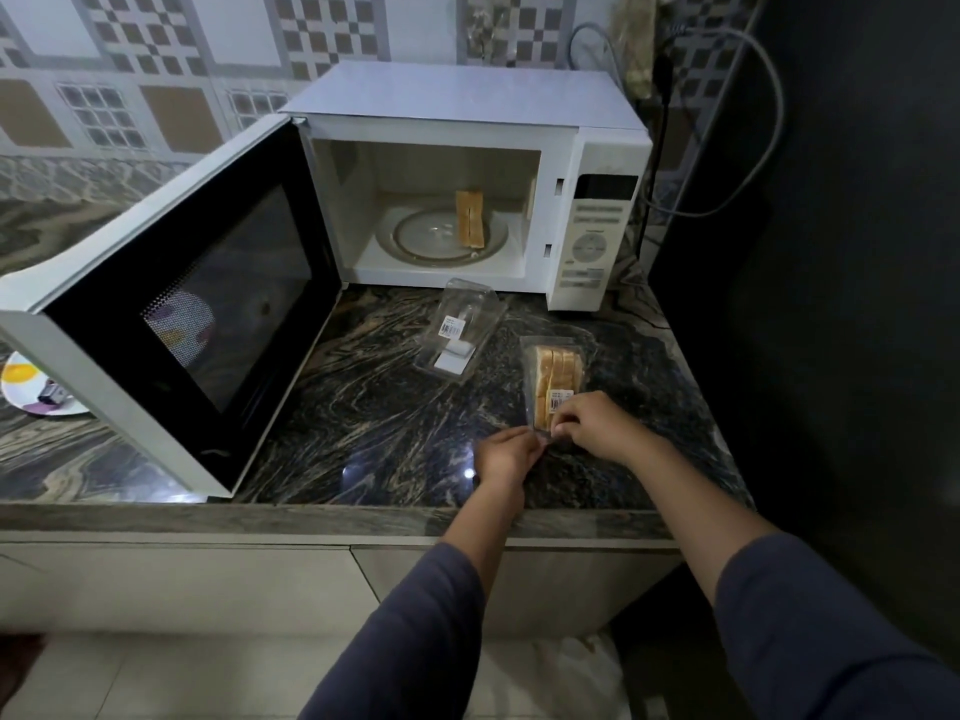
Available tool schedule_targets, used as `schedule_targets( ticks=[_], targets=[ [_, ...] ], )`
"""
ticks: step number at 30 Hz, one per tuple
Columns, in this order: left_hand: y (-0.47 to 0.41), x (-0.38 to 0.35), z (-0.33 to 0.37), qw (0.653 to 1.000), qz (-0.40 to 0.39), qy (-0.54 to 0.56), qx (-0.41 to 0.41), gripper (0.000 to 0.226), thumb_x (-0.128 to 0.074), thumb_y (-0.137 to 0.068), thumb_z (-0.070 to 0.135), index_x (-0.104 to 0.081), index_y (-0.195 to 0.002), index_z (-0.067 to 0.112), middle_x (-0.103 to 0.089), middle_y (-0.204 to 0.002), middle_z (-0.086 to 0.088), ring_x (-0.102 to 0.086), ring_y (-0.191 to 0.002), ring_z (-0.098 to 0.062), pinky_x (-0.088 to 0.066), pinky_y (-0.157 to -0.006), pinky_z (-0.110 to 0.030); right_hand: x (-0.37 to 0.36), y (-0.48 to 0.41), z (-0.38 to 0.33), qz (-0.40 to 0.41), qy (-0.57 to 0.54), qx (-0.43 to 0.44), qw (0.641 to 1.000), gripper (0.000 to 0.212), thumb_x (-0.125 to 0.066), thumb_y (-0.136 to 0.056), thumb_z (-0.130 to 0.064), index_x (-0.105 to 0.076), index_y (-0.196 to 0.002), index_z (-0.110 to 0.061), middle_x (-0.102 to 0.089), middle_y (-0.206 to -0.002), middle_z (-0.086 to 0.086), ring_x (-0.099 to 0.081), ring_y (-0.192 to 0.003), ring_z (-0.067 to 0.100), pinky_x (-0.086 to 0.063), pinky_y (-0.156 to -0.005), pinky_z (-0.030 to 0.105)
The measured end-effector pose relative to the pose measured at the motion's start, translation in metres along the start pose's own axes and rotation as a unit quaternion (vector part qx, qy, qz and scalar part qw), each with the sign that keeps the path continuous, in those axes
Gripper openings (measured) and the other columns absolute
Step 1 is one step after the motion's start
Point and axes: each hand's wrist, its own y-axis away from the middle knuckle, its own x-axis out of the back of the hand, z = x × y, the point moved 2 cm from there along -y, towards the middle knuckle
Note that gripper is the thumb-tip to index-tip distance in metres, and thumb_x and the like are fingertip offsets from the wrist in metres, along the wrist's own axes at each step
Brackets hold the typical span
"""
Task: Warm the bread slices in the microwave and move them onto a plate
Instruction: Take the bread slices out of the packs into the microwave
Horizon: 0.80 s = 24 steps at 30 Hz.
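Observation:
A white microwave point(597, 163) stands at the back of the dark marble counter with its door point(171, 309) swung wide open to the left. Bread slices point(470, 218) stand on edge on the glass turntable point(415, 239) inside. A clear plastic pack of bread slices point(555, 374) lies on the counter in front. My left hand point(506, 454) and my right hand point(597, 423) both pinch the near end of that pack. A white plate point(23, 389) with a yellow and purple pattern sits far left, partly hidden behind the door.
An empty clear plastic container point(460, 327) with a barcode label lies just in front of the microwave. A small metallic object point(52, 394) rests on the plate. Cables point(769, 122) hang by the dark wall at the right. The counter's front edge point(311, 517) runs below my hands.

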Motion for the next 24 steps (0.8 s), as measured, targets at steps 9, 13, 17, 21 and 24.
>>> schedule_targets(
  ticks=[9,13,17,21,24],
  targets=[
    [-0.001,0.003,0.002,0.999,0.017,0.024,0.011,0.030,-0.059,-0.080,-0.015,-0.059,-0.110,-0.013,-0.063,-0.079,-0.017,-0.063,-0.072,-0.021,-0.056,-0.070,-0.021,0.051,0.001,-0.024,0.077,-0.053,0.062,0.994,0.014,-0.063,-0.088,-0.019,-0.073,-0.096,-0.013,-0.065,-0.097,0.003,-0.056,-0.093,0.013,-0.040,-0.080,0.023],
    [0.000,0.004,0.001,1.000,0.011,0.006,0.005,0.029,-0.059,-0.081,-0.013,-0.060,-0.110,-0.011,-0.063,-0.081,-0.014,-0.063,-0.076,-0.020,-0.055,-0.083,-0.025,0.071,0.005,-0.026,0.305,-0.007,0.099,0.947,0.019,-0.059,-0.090,-0.026,-0.072,-0.099,-0.015,-0.045,-0.084,0.000,-0.039,-0.088,0.016,-0.035,-0.074,0.029],
    [0.001,0.006,0.002,1.000,0.012,0.004,-0.002,0.028,-0.060,-0.082,-0.012,-0.061,-0.109,-0.011,-0.063,-0.080,-0.012,-0.062,-0.075,-0.018,-0.056,-0.069,-0.017,0.074,0.009,-0.027,0.383,-0.046,0.106,0.916,0.020,-0.054,-0.093,-0.022,-0.070,-0.101,-0.013,-0.060,-0.085,0.002,-0.058,-0.080,0.021,-0.040,-0.062,0.027],
    [0.003,0.006,0.004,1.000,0.007,0.007,0.002,0.030,-0.060,-0.082,-0.011,-0.060,-0.112,-0.012,-0.064,-0.090,-0.017,-0.063,-0.077,-0.019,-0.055,-0.063,-0.014,0.064,0.015,-0.031,0.433,-0.124,0.102,0.887,0.011,-0.054,-0.092,-0.017,-0.052,-0.096,-0.006,-0.059,-0.085,0.003,-0.055,-0.073,0.013,-0.041,-0.057,0.016],
    [0.003,0.006,0.006,1.000,0.007,0.005,0.008,0.029,-0.059,-0.082,-0.012,-0.059,-0.111,-0.012,-0.064,-0.094,-0.019,-0.063,-0.075,-0.018,-0.055,-0.061,-0.014,0.053,0.006,-0.027,0.401,-0.122,0.080,0.904,0.007,-0.055,-0.090,-0.011,-0.048,-0.092,-0.008,-0.060,-0.093,0.007,-0.059,-0.081,0.019,-0.053,-0.066,0.034]
  ],
)
